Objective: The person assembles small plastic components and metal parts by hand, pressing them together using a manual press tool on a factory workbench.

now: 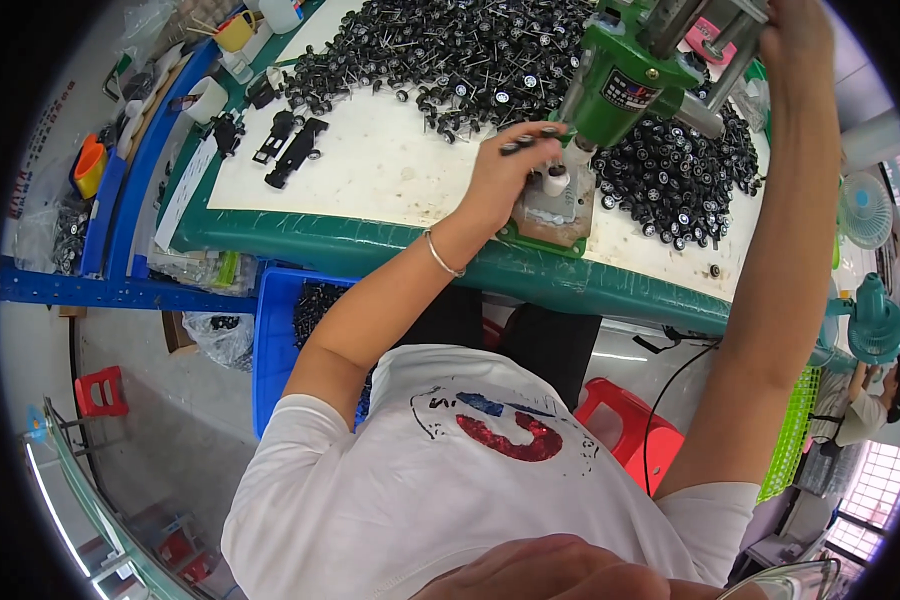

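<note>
A green bench press point(625, 85) stands at the table's front edge on a metal base plate point(552, 225). Under its ram, a white round post point(556, 183) carries a small dark part. My left hand point(510, 170) is right beside this post, its fingers closed on a small black wheel-and-axle piece point(530, 143); the fingertips are slightly blurred. High on the right, my right arm stretches up to the press lever point(755, 15), where my right hand point(795, 30) is wrapped round the end, partly cut off by the frame.
Wheels on axles point(460, 60) lie heaped behind the press, with loose black wheels point(675, 180) piled to its right. Several black toy-car chassis point(295, 152) lie on the left. A blue bin point(275, 330) stands below the edge, and a red stool point(630, 425) is by my right side.
</note>
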The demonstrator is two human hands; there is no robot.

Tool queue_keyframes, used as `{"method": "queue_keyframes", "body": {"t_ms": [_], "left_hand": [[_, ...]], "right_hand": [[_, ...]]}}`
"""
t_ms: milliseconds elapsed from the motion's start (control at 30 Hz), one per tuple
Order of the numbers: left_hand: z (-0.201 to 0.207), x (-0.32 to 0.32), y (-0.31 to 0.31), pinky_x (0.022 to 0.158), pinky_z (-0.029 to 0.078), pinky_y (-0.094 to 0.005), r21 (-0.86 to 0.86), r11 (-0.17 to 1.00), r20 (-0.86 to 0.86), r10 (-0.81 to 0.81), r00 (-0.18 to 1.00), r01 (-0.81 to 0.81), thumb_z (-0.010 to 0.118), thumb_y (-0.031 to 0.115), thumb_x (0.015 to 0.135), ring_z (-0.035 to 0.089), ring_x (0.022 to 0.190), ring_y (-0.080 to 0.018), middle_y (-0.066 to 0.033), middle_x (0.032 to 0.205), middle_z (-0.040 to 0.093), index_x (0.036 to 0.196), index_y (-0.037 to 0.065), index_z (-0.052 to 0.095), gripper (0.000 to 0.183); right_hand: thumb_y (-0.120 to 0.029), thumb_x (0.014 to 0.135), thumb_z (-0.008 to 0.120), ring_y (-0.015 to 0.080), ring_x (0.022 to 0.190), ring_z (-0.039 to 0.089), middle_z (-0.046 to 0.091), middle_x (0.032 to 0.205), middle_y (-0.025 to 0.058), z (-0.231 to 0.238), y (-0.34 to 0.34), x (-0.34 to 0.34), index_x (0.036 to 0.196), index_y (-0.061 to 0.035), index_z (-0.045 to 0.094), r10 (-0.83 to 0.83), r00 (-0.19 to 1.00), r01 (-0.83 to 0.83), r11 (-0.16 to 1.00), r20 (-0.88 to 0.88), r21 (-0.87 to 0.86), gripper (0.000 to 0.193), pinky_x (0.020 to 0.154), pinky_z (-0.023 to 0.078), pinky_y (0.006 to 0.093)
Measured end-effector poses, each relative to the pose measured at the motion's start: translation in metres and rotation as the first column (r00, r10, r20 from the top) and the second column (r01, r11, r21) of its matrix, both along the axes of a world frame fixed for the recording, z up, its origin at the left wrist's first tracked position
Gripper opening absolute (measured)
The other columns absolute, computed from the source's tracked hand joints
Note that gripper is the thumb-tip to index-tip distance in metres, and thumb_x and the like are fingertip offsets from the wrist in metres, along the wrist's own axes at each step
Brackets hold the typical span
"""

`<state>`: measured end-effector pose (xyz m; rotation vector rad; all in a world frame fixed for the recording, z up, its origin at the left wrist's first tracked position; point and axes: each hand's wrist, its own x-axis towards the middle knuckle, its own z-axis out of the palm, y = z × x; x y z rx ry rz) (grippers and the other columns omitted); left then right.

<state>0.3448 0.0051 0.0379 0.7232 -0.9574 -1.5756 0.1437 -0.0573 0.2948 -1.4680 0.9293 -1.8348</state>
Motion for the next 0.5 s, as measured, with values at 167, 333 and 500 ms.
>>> {"method": "queue_keyframes", "body": {"t_ms": [167, 333, 500], "left_hand": [[-0.021, 0.041, -0.024, 0.079, 0.053, -0.0326, 0.244, 0.967, -0.225, 0.129, 0.966, -0.072, 0.065, 0.008, 0.084, 0.065, 0.082, -0.0187, -0.0064, 0.084, 0.062, 0.098, 0.004, 0.058, 0.016], [-0.019, 0.077, -0.039, 0.06, 0.049, -0.0234, 0.121, 0.985, 0.45, 0.055, 0.891, -0.122, 0.071, 0.018, 0.084, 0.059, 0.063, -0.0092, -0.0007, 0.074, 0.061, 0.093, 0.006, 0.067, 0.015], [-0.023, 0.052, -0.063, 0.059, 0.051, -0.0313, -0.332, 0.943, 0.859, 0.314, 0.404, -0.025, 0.073, 0.022, 0.081, 0.063, 0.062, -0.02, -0.008, 0.073, 0.066, 0.093, 0.006, 0.07, 0.021]], "right_hand": [[-0.023, 0.095, 0.059, 0.0012, 0.045, 0.033, 0.038, 0.06, -0.0095, -0.03, -0.075, -0.056, 0.099, -0.0053, 0.058, 0.682, 0.213, -0.909, 0.402, 0.7, -0.114, 0.018, 0.039, 0.025, 0.0171], [-0.026, 0.097, 0.057, 0.0047, 0.057, 0.05, 0.049, 0.068, -0.0059, -0.03, 0.023, 0.02, 0.108, -0.0058, 0.061, -0.119, 0.975, 0.098, 0.988, 0.187, 0.121, 0.023, 0.049, 0.041, 0.0192], [-0.031, 0.097, 0.052, 0.0142, 0.068, 0.056, 0.062, 0.095, 0.0046, -0.098, 0.026, -0.046, 0.115, -0.0011, 0.061, -0.141, 0.987, 0.134, 0.987, 0.072, 0.091, 0.036, 0.059, 0.045, 0.0248]]}}
